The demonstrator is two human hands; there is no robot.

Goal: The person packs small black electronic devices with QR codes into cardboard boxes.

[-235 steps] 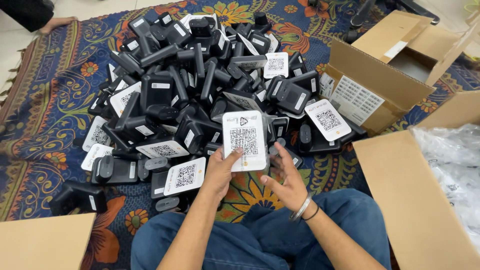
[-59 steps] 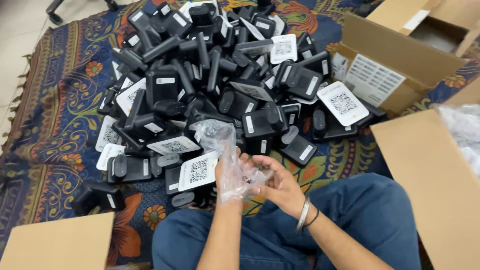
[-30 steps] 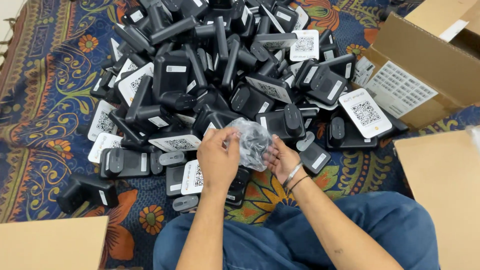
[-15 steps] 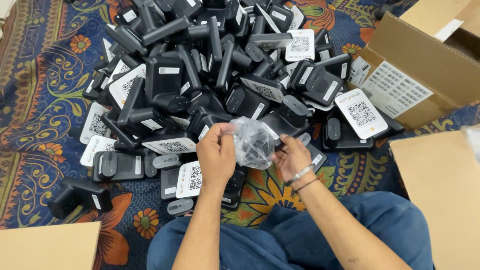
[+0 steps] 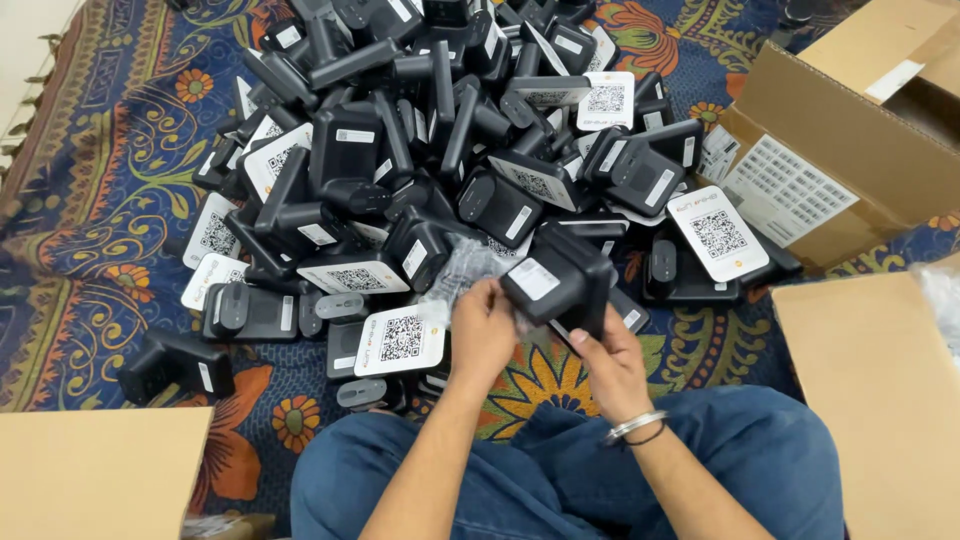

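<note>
Black plastic device (image 5: 556,283) is grasped from below by the right hand (image 5: 612,362), near the pile (image 5: 430,150). The left hand (image 5: 481,325) pinches the clear bag (image 5: 462,268) beside it. Unwrapping seems in hand; next, the bag needs putting aside.

We see a patterned rug (image 5: 110,190), dark blue with orange flowers and curling vines, spread over a pale floor (image 5: 30,40) that shows only at the upper left corner. On the rug rests a broad heap of black devices (image 5: 430,150), some face up with white code panels. An open cardboard box (image 5: 830,140) sits on it at the upper right, a second cardboard box (image 5: 870,390) at the right edge, and a flat cardboard piece (image 5: 95,470) at the lower left. Our blue-jeaned legs (image 5: 560,480) fold at its near edge.
</note>
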